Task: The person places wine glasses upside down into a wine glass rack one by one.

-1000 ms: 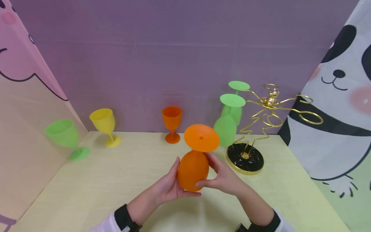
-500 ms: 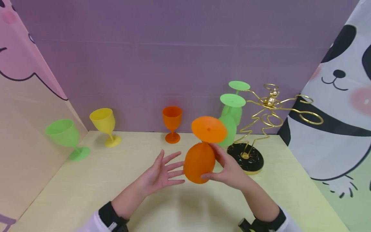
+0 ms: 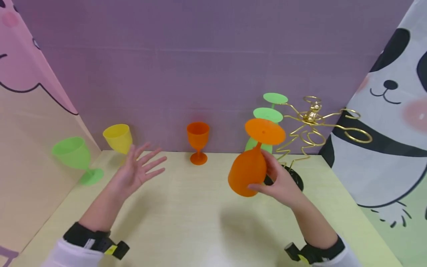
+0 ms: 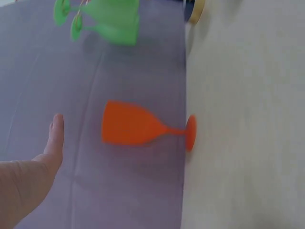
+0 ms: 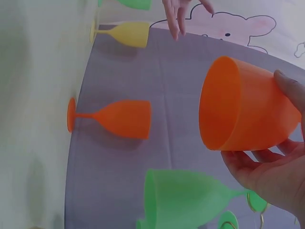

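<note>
Grips with the right hand an orange, plastic-looking stemmed goblet, thumb on one side of the bowl, fingers round the other; held above the pale wooden table, upside down and tilted, foot uppermost. Probably weighs little; looks stiff and smooth, apt to slip under a loose hold, yet unlikely to shatter. Best taken round the broad bowl, sparing the slender stem, likely the weakest spot. Holds nothing in the left hand, lifted with fingers spread, apart from the yellow plastic goblet behind. Farther out, upright: an orange plastic goblet and a light green one. To the right, two inverted green goblets at a gold wire stand; hard to tell how supported, being partly covered by the orange bowl
</note>
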`<state>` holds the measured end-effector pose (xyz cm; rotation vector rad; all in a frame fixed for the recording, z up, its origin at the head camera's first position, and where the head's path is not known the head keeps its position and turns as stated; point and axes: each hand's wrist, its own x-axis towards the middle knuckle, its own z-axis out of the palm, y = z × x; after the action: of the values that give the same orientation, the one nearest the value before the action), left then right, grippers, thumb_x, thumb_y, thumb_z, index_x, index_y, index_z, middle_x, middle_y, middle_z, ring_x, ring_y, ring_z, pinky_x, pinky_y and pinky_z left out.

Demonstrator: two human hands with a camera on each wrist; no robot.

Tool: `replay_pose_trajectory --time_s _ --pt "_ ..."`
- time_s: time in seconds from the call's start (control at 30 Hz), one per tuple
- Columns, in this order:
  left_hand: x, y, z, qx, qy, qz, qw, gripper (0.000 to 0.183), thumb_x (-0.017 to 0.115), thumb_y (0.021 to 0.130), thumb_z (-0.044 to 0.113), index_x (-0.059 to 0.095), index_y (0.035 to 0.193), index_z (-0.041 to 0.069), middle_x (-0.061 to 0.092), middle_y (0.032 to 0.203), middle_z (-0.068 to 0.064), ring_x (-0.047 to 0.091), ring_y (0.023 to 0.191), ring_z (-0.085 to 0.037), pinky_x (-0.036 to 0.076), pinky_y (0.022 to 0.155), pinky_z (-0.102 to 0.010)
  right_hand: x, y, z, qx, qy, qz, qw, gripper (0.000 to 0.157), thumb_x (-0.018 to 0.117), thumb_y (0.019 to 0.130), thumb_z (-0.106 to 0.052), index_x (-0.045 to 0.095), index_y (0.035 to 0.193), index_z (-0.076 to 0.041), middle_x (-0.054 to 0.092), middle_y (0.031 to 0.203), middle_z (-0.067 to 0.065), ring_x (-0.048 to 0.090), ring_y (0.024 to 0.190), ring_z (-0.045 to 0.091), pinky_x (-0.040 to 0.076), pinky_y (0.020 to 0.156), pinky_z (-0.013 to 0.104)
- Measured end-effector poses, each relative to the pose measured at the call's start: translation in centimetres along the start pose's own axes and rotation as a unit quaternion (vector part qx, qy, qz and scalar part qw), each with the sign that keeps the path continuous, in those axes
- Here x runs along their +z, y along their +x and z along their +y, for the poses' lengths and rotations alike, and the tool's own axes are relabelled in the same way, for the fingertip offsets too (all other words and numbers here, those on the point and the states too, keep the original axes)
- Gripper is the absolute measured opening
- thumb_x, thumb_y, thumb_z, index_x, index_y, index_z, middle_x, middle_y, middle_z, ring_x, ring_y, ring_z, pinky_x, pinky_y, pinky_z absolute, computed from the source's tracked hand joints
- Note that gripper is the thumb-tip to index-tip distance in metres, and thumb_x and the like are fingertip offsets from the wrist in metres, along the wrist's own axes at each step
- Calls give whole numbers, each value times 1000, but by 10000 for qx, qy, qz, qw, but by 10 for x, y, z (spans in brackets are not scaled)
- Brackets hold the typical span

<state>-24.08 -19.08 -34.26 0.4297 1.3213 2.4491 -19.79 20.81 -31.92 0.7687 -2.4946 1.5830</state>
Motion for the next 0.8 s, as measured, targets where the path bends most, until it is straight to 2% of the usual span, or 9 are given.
replay_pose_trajectory --time_s 0.13,0.23,0.33,0.47,0.63,0.7,0.73,0.8 --pt "-22 -4 24 561 -480 382 9965 62 35 93 39 2 143 24 -5 149 -10 52 112 -24 40 92 -43 -11 2 -1 -1 -85 94 9999 81 72 73 -8 24 139 -18 42 129 3 46 113 14 39 93 18" --pt "-35 -8 38 1063 -711 862 9880 62 43 92 34 7 143 24 -2 149 -6 56 106 -24 44 88 -43 -18 2 -2 28 -86 184 9998 80 70 75 -7 23 139 -18 42 128 4 47 112 14 40 91 18" --pt "-47 -10 49 1526 -622 1351 9770 65 47 91 31 8 142 25 1 149 -3 57 105 -22 47 83 -41 -23 2 -3 71 -146 309 9994 80 69 76 -7 22 140 -18 41 129 5 48 110 12 41 89 17" --pt "-60 -14 64 1819 -78 2133 9599 70 56 86 31 12 141 25 12 146 -1 53 109 -17 51 77 -33 -29 1 -1 106 -170 426 9989 81 69 76 -6 21 140 -18 41 129 7 49 107 10 42 87 16" --pt "-71 -17 84 2054 912 3019 9265 69 59 83 31 18 138 25 20 140 5 41 119 -16 52 70 -21 -36 0 2 182 -190 472 9985 79 67 78 -7 21 140 -18 40 130 7 48 107 10 42 87 16" --pt "-73 -18 90 2071 1405 3324 9093 67 58 84 29 19 138 25 21 140 5 36 123 -14 49 77 -18 -40 -1 3 254 -222 493 9982 78 66 79 -8 20 140 -19 39 130 7 47 107 10 42 87 15" --pt "-74 -18 92 2033 1713 3478 8991 66 57 84 29 20 138 25 21 141 6 32 126 -13 46 83 -17 -41 -2 4 300 -219 506 9980 77 66 79 -8 20 140 -19 39 130 7 47 107 11 42 87 15" --pt "-77 -17 96 1837 2525 3818 8699 63 56 85 32 21 138 27 22 142 6 25 129 -11 35 97 -19 -45 -3 5 413 -224 543 9974 76 65 80 -9 20 140 -19 39 130 7 47 107 11 41 86 14"
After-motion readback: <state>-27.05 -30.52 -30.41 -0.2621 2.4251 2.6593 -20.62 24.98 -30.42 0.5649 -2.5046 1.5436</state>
